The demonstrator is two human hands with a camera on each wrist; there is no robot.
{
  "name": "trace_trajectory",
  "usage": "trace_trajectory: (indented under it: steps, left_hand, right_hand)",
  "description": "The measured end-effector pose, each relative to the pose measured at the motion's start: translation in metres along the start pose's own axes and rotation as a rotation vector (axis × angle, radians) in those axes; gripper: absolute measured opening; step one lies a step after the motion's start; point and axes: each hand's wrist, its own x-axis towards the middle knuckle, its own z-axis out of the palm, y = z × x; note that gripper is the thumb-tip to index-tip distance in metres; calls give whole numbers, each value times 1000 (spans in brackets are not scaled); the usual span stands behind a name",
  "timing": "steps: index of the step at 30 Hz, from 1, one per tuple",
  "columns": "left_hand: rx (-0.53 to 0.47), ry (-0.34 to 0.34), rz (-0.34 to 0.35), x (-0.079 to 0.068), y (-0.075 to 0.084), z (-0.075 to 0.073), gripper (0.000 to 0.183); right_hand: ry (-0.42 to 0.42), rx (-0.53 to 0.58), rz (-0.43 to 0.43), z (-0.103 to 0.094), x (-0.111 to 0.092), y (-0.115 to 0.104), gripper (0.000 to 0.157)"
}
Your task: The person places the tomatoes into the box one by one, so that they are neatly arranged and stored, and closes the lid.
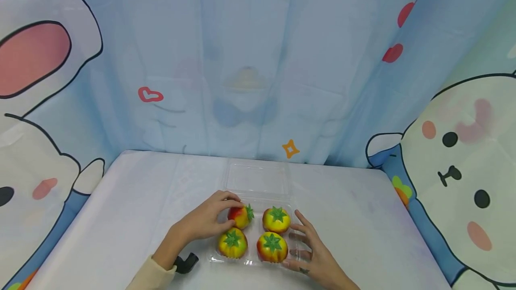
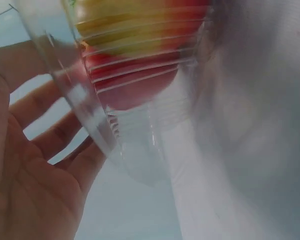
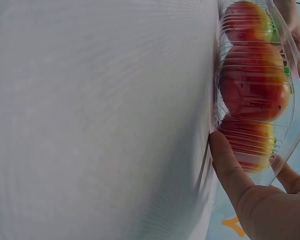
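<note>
A clear plastic clamshell box [image 1: 251,258] lies on the table with its lid [image 1: 258,179] folded back. Several red-and-yellow fruits with green star-shaped leaf tops sit in it. My left hand [image 1: 207,217] holds the far-left fruit [image 1: 239,218] between thumb and fingers; its leaf top tilts to the right. Nearer me are the near-left fruit [image 1: 233,245] and the near-right fruit [image 1: 272,249], and behind the latter the far-right fruit [image 1: 276,221]. My right hand [image 1: 312,254] rests spread against the box's right side, its thumb at the near corner.
White cloth covers the table [image 1: 354,218]. At its far edge hangs a blue printed curtain [image 1: 250,57] with cartoon figures on both sides. A black object [image 1: 186,263] is at the left wrist, beside a beige sleeve [image 1: 151,275].
</note>
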Motion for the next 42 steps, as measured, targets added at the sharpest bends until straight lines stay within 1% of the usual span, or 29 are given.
trace_trajectory:
  steps: [2,7,12,19,24,26,28,30,32,35,38,41,42]
  left_hand:
    - [29,23,-9,-2,1,-1,39]
    - [56,68,-35,-7,1,-5,34]
    - [76,102,-22,-10,-2,-6,27]
    - [123,153,14,-10,-6,-1,31]
    - [203,196,3,-9,-5,2,29]
    - [224,204,-2,-9,-5,3,27]
    - [226,204,-7,-8,-5,3,26]
    - [202,194,-18,-8,-5,3,24]
    - [154,181,-35,-8,-6,3,24]
    - [30,184,-74,-9,-8,1,23]
    - [-107,241,-129,-7,-13,0,25]
    - [-246,317,-204,-2,-22,0,37]
    - [-294,335,-240,1,-26,0,41]
  right_hand:
    - [-2,2,-1,0,0,0,123]
    - [-9,10,-15,-2,1,1,125]
    - [-29,32,-28,-3,2,2,125]
    - [-24,27,-16,-3,2,1,123]
    - [-18,27,-7,-3,1,0,122]
    - [-14,28,-5,-2,1,0,122]
    - [-5,28,-6,-2,1,0,122]
    - [-2,19,-13,-2,1,-1,121]
    - [-3,22,-15,-2,1,-1,122]
    - [-18,23,-18,-2,1,0,123]
    - [-26,31,-18,-1,0,0,124]
    - [-18,31,-17,-1,0,0,123]
    - [-15,30,-15,-1,0,0,123]
